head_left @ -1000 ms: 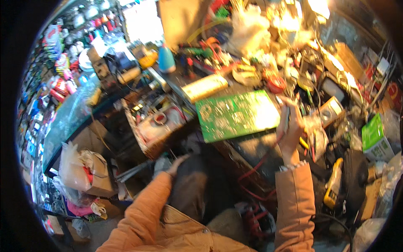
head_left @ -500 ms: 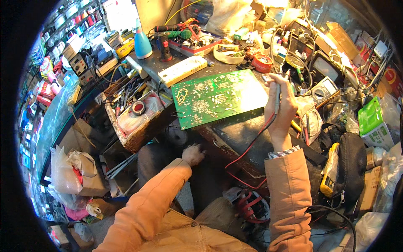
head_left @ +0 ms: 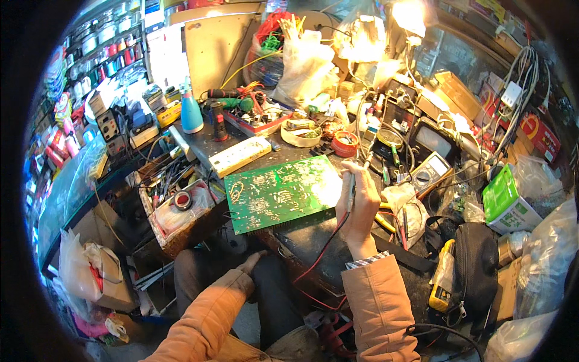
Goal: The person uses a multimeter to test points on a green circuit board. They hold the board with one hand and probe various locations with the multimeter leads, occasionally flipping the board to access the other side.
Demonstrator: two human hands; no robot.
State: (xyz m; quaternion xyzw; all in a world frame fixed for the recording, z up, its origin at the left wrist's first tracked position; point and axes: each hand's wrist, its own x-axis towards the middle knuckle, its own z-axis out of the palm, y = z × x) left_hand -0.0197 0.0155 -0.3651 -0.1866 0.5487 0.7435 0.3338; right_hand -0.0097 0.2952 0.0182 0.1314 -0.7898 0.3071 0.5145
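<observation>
My right hand (head_left: pixel 360 196) is closed around a slim pen-shaped probe (head_left: pixel 350 192) with red and black leads trailing below it. It is held at the right end of a green circuit board (head_left: pixel 280 193), whose soldered side faces up under strong glare. Whether a tip touches the board is hidden by the fingers and the bright light. My left hand (head_left: pixel 251 263) rests on my thigh, away from the board, holding nothing visible; its fingers look stretched out, though partly in shadow.
Around the board lie a white power strip (head_left: pixel 240 155), a blue spray bottle (head_left: pixel 192 111), a red solder spool (head_left: pixel 345 143) and a multimeter (head_left: pixel 429 172). An open drawer (head_left: pixel 184 211) stands at left. Right are a yellow meter (head_left: pixel 442 276) and a black bag (head_left: pixel 476 265). A lamp (head_left: pixel 410 24) glows above.
The view has tilted upward and to the right, so the bench appears lower and further left. My right hand keeps the probe by the board. My left hand now lies flatter on my thigh.
</observation>
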